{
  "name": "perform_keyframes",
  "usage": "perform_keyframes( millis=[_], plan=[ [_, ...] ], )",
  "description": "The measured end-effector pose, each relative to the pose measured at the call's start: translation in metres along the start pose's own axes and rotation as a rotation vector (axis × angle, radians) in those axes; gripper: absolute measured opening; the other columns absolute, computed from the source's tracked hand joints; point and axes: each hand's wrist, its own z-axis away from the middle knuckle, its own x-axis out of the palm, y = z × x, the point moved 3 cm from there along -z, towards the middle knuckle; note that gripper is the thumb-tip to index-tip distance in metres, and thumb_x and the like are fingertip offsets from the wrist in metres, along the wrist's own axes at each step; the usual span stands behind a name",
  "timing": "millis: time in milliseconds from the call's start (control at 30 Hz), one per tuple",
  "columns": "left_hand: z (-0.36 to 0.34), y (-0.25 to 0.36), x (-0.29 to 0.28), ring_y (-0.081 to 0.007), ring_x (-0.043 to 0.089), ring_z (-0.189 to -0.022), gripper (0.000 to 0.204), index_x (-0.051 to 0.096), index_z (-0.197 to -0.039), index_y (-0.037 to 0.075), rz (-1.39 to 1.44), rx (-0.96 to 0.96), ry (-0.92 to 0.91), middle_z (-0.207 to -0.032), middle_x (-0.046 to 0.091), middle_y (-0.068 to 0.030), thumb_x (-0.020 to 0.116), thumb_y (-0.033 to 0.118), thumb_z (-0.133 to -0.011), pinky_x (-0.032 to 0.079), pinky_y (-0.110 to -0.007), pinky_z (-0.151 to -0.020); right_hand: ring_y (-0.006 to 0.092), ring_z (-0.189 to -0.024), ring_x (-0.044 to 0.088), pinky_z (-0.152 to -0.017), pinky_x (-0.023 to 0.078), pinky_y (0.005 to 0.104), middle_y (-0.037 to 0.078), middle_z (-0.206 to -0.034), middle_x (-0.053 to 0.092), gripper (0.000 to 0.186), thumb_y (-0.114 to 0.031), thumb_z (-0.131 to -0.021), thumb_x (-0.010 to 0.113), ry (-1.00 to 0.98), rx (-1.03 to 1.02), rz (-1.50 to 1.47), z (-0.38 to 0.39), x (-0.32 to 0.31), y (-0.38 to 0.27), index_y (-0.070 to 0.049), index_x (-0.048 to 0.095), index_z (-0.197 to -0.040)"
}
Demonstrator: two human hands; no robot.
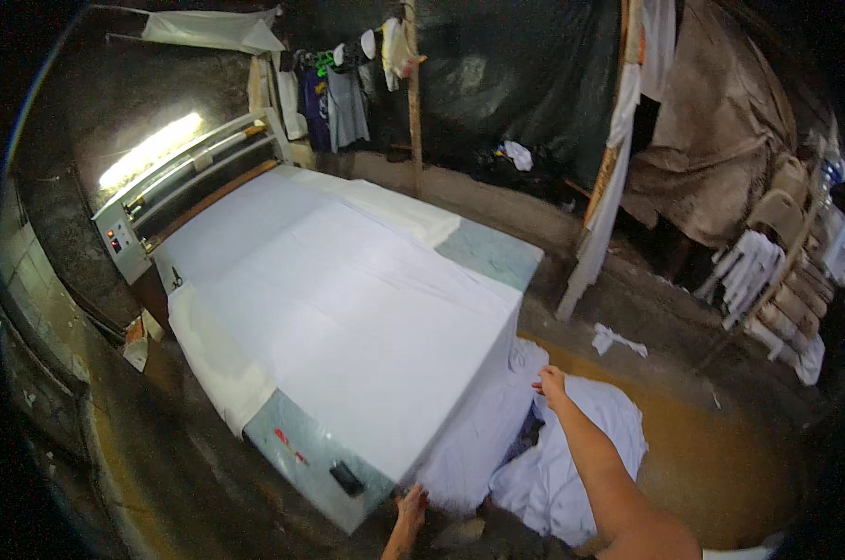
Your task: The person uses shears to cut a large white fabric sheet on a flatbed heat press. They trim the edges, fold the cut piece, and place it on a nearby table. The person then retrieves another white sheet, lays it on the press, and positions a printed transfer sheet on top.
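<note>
A wide white cloth (376,299) lies spread over a long table and drops over its near edge. My left hand (410,509) is at the cloth's lower left, beside the near table corner, its fingers closed on the hanging edge. Farther right, my right hand (550,383) pinches the hanging cloth near the right table corner, arm stretched forward. More white fabric (572,457) lies bunched below, beneath my right forearm. At the table's far end, the cloth reaches a roller machine (203,168) with a small control panel (117,243).
Greenish table surface (315,457) shows at the near left, with a black phone-like object (346,478) and a small red item (290,446). Scissors (177,277) lie near the machine. A wooden post (605,177) stands right of the table. Rolled fabrics (787,308) are stacked at far right.
</note>
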Motion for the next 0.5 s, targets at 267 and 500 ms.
perform_keyframes(
  millis=[267,500],
  plan=[
    [0.011,0.035,0.084,-0.0264,0.055,-0.101,0.049,0.046,-0.129,0.008,-0.164,0.268,0.279,-0.114,0.057,-0.0108,0.067,0.022,-0.086,0.044,-0.041,-0.088,0.0187,-0.057,0.059,-0.047,0.045,0.0298,0.011,-0.104,0.059,0.079,-0.020,-0.079,0.070,0.174,-0.106,0.139,-0.273,0.071,-0.044,-0.011,0.025,-0.144],
    [0.059,0.055,0.150,-0.0271,0.057,-0.100,0.048,0.050,-0.126,0.002,-0.471,0.279,0.416,-0.112,0.059,-0.0136,0.065,0.026,-0.087,0.046,-0.040,-0.085,0.0165,-0.068,0.060,-0.055,0.050,0.0308,0.007,-0.087,0.063,0.052,-0.031,-0.070,0.078,-0.609,0.392,0.041,-0.361,0.086,-0.036,-0.007,0.057,-0.111]
  ],
)
